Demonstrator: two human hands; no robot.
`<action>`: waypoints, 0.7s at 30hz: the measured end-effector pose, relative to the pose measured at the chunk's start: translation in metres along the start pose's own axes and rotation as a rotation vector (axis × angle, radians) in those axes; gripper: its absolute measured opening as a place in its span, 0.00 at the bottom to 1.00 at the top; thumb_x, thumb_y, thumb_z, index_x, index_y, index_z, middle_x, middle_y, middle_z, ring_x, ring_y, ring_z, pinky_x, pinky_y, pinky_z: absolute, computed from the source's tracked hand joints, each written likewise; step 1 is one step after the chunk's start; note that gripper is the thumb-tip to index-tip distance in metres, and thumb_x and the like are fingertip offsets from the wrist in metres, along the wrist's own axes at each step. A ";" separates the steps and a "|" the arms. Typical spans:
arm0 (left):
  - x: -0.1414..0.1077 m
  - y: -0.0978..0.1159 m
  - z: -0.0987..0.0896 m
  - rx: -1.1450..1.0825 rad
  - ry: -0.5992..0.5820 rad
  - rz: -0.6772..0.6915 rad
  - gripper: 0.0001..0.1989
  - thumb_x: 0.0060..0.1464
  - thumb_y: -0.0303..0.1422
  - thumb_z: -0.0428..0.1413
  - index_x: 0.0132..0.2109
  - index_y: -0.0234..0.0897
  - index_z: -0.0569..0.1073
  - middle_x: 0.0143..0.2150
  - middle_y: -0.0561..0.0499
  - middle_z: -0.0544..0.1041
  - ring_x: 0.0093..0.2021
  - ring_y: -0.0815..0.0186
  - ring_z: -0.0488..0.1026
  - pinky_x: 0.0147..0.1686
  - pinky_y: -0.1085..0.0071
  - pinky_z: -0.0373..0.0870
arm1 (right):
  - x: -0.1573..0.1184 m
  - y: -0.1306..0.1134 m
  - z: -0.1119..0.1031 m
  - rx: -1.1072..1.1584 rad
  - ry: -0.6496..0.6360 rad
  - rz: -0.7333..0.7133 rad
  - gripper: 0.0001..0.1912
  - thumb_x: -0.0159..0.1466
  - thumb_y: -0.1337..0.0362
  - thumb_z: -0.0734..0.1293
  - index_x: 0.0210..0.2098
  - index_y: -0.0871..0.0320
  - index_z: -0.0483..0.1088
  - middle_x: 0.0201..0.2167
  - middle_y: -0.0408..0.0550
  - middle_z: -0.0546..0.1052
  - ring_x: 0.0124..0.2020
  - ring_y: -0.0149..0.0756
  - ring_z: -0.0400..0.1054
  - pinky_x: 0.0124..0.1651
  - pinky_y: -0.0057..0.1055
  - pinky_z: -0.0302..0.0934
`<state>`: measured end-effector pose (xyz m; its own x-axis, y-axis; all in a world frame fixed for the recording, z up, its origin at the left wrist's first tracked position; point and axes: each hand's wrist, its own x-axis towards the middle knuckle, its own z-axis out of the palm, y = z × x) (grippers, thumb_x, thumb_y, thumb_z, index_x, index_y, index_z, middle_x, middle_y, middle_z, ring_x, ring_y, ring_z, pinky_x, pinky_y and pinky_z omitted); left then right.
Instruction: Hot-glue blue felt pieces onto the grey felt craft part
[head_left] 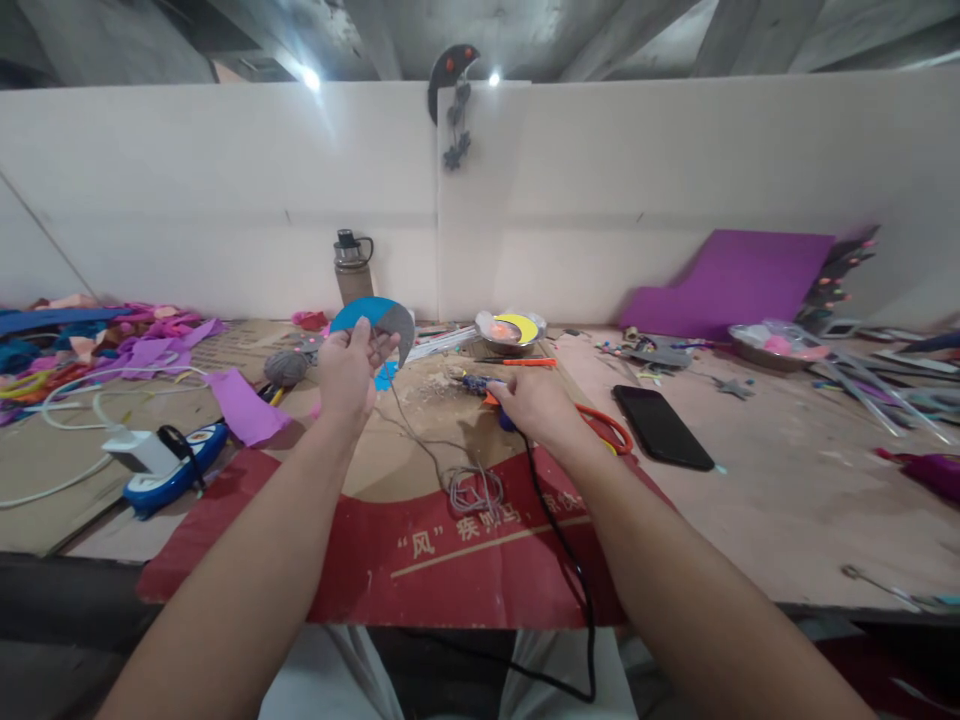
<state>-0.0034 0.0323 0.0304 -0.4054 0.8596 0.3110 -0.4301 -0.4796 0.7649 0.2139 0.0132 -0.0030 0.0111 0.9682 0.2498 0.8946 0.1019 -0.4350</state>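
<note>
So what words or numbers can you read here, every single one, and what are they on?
"“风” 疾": gold writing on the red sheet. More characters follow on that line, but they are too blurred or partly hidden for me to read surely.
Power strip: any marks are too small to read.
I can't read any other words or numbers.
</note>
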 end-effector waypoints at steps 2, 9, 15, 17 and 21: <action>0.001 -0.001 -0.001 -0.025 0.001 -0.005 0.10 0.56 0.31 0.58 0.29 0.34 0.68 0.24 0.53 0.75 0.28 0.69 0.78 0.40 0.69 0.78 | -0.001 0.007 0.009 -0.086 -0.079 0.061 0.25 0.61 0.49 0.64 0.44 0.67 0.71 0.39 0.66 0.78 0.41 0.52 0.73 0.41 0.39 0.61; -0.003 -0.002 0.000 -0.042 -0.012 -0.049 0.08 0.56 0.28 0.57 0.29 0.34 0.69 0.25 0.50 0.76 0.30 0.68 0.79 0.43 0.68 0.77 | 0.005 0.015 0.033 0.212 -0.061 0.176 0.19 0.50 0.68 0.68 0.42 0.62 0.71 0.34 0.57 0.78 0.35 0.47 0.72 0.37 0.37 0.62; -0.001 -0.002 -0.002 -0.040 0.049 -0.099 0.08 0.58 0.25 0.53 0.29 0.33 0.69 0.26 0.49 0.76 0.27 0.69 0.78 0.41 0.66 0.78 | 0.015 0.017 0.028 0.551 -0.005 0.232 0.09 0.51 0.65 0.62 0.32 0.57 0.70 0.21 0.43 0.69 0.23 0.35 0.64 0.28 0.32 0.56; 0.000 -0.004 -0.003 -0.037 0.063 -0.106 0.09 0.58 0.25 0.52 0.29 0.33 0.69 0.25 0.50 0.75 0.26 0.69 0.77 0.40 0.66 0.78 | 0.011 0.010 0.022 0.596 0.088 0.207 0.11 0.52 0.65 0.62 0.35 0.57 0.68 0.24 0.42 0.69 0.25 0.33 0.63 0.29 0.31 0.57; 0.000 -0.008 -0.005 -0.008 0.052 -0.108 0.09 0.58 0.26 0.52 0.29 0.33 0.69 0.25 0.49 0.75 0.27 0.68 0.77 0.40 0.65 0.78 | 0.000 -0.007 0.012 0.890 0.277 0.055 0.16 0.50 0.66 0.65 0.39 0.55 0.62 0.31 0.41 0.70 0.28 0.30 0.61 0.30 0.28 0.59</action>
<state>-0.0041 0.0358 0.0217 -0.3973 0.8963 0.1969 -0.4802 -0.3859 0.7877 0.2020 0.0150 -0.0106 0.2522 0.8994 0.3569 0.2197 0.3060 -0.9263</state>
